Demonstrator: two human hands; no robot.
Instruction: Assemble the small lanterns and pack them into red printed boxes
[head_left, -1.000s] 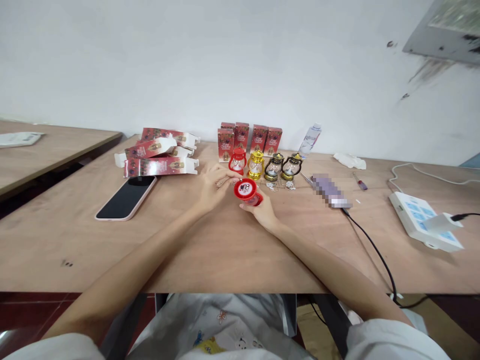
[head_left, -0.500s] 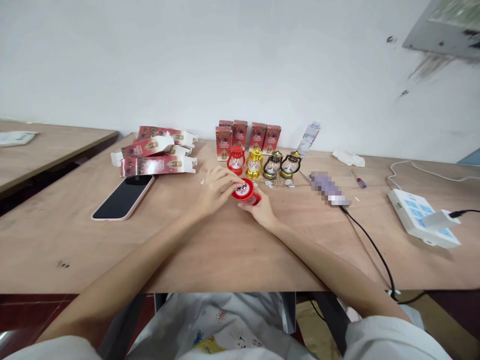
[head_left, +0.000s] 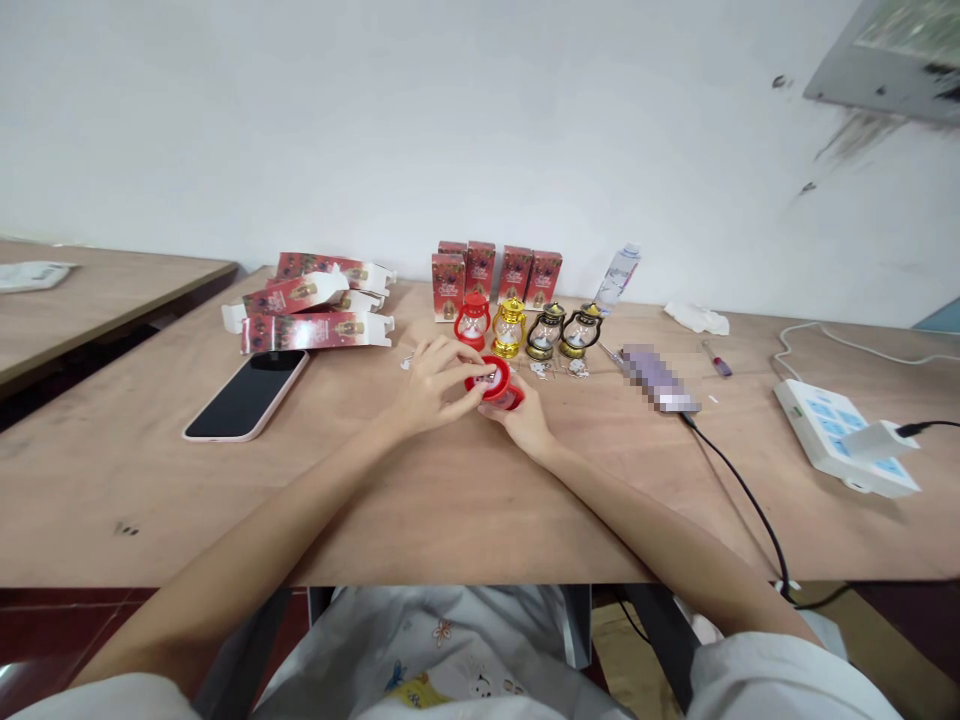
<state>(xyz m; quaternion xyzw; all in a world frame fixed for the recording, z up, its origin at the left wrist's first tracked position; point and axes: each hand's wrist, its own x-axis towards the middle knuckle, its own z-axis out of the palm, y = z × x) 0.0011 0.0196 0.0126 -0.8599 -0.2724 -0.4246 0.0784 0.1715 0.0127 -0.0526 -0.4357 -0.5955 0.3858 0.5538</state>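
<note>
A small red lantern [head_left: 497,366] is tipped so its round underside faces me, showing a pale recess with shiny metal in it. My right hand [head_left: 529,420] is wrapped round its body from the right. From the left, my left hand [head_left: 435,385] has its index finger in the recess and its thumb at the lower rim; whether a small part is between them is hidden. Just behind stand another red lantern [head_left: 472,322], a gold lantern [head_left: 509,328] and two dark bronze lanterns [head_left: 545,332], with small tags lying in front.
Red printed boxes [head_left: 448,287] stand at the back; opened boxes [head_left: 315,331] lie left above a phone [head_left: 247,397]. To the right are a bottle [head_left: 619,275], tissue [head_left: 697,318], screwdriver [head_left: 720,363], a cabled, partly blurred phone [head_left: 660,378] and a power strip [head_left: 825,420].
My left index finger has moved slightly right, over the recess in the red lantern's base, and my thumb has dropped to the lower rim. My right hand keeps its hold.
</note>
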